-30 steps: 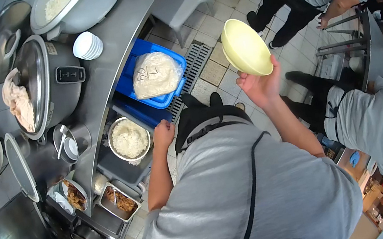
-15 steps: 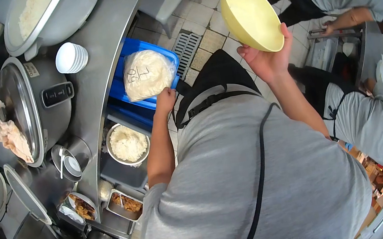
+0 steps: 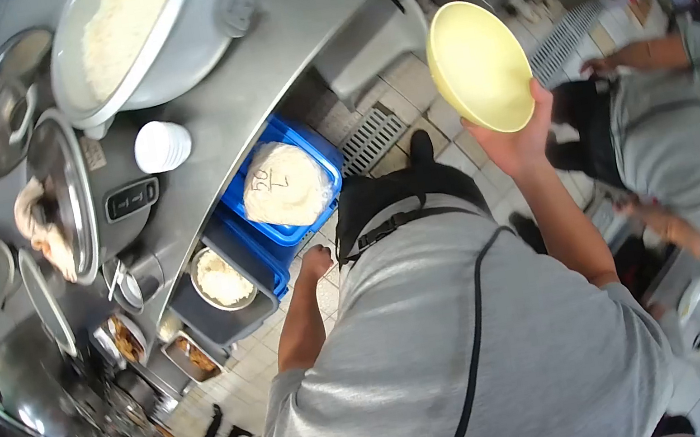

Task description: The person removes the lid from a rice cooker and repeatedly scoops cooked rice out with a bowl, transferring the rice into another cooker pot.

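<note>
My right hand [image 3: 520, 135] holds a pale yellow bowl [image 3: 482, 68] out in front, thumb and fingers around its near side. The bowl is tilted, so its inside faces me; I see nothing in it. Low at my left side, my left hand [image 3: 317, 263] is curled into a loose fist with no object showing in it. Just beyond that hand, a plastic bag [image 3: 285, 185] of something pale, with black writing on it, lies on a blue crate [image 3: 314, 153]. A bowl of white rice [image 3: 223, 278] rests in a grey bin nearest my left forearm.
Along the left runs a steel counter [image 3: 287, 54] bearing a large tub of rice [image 3: 222, 19], stacked white cups [image 3: 163, 146] and a lidded cooker [image 3: 112, 187]. Food trays [image 3: 191, 356] sit lower left. Co-workers in grey shirts [image 3: 672, 112] stand at the right. A drain grate [image 3: 372, 139] crosses the floor ahead.
The whole view has shifted and turned relative to the counter. My left hand has come away from the bag and hangs lower. The bowl stays in my right hand.
</note>
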Demonstrator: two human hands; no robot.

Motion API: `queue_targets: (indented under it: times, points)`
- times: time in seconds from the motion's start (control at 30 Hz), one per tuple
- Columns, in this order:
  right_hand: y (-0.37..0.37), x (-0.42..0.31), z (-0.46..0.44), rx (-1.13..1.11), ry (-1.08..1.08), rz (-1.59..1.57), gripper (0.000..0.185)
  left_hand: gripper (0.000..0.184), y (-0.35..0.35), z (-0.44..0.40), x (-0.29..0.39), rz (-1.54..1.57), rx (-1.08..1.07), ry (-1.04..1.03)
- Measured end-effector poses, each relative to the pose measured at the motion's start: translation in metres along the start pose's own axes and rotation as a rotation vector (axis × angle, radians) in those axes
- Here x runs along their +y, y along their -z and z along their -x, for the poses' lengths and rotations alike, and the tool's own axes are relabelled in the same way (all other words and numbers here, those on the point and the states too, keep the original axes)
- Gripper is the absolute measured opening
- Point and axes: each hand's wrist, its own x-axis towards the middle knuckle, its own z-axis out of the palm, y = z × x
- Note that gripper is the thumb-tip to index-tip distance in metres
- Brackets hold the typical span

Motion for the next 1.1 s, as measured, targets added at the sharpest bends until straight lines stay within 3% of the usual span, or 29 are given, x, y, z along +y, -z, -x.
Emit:
queue_targets:
  times: [0.03,0.1,0.13,0.27,0.43,0.5,0.63,0.77,0.8,0.9,1.03,1.1]
  points:
    - [-0.009,-0.009,-0.014,-0.056,-0.049,-0.013,0.074,0.031,0.008,-0.001,0.012,0.024,0.035,0.024]
    - [-0.029,-0.017,-0.044,-0.131,-0.074,0.059,0.075,0.034,0.029,-0.009,0.038,0.442,0.296,0.285]
    - [-0.038,-0.020,-0.060,-0.163,-0.068,0.118,0.077,0.036,0.056,-0.002,0.063,0.410,0.428,0.277]
    - [-0.083,-0.019,-0.116,-0.392,-0.128,0.180,0.083,0.029,0.154,-0.020,0.087,0.395,0.762,0.133]
    - [-0.151,-0.006,-0.175,-0.555,-0.063,0.332,0.083,0.017,0.334,-0.012,0.126,0.425,1.228,-0.060]
    - [-0.186,0.001,-0.201,-0.599,-0.047,0.394,0.084,0.014,0.404,0.011,0.142,0.352,1.515,-0.223]
    - [-0.293,0.027,-0.248,-0.669,0.063,0.549,0.081,0.027,0.517,0.048,0.136,0.271,1.806,-0.356]
    - [-0.387,0.099,-0.310,-0.755,0.317,0.811,0.062,0.038,0.595,0.045,0.108,0.285,1.841,-0.331]
    - [-0.399,0.119,-0.330,-0.744,0.323,0.906,0.043,0.042,0.603,0.036,0.099,0.247,1.827,-0.304]
    - [-0.436,0.177,-0.384,-0.802,0.425,1.314,0.052,0.041,0.606,0.040,0.098,0.297,1.692,-0.245]
    - [-0.474,0.251,-0.443,-0.900,0.387,1.614,0.061,0.041,0.597,0.035,0.087,0.409,1.867,-0.191]
    - [-0.491,0.287,-0.482,-0.989,0.580,1.969,0.067,0.041,0.596,0.032,0.086,0.512,1.902,-0.154]
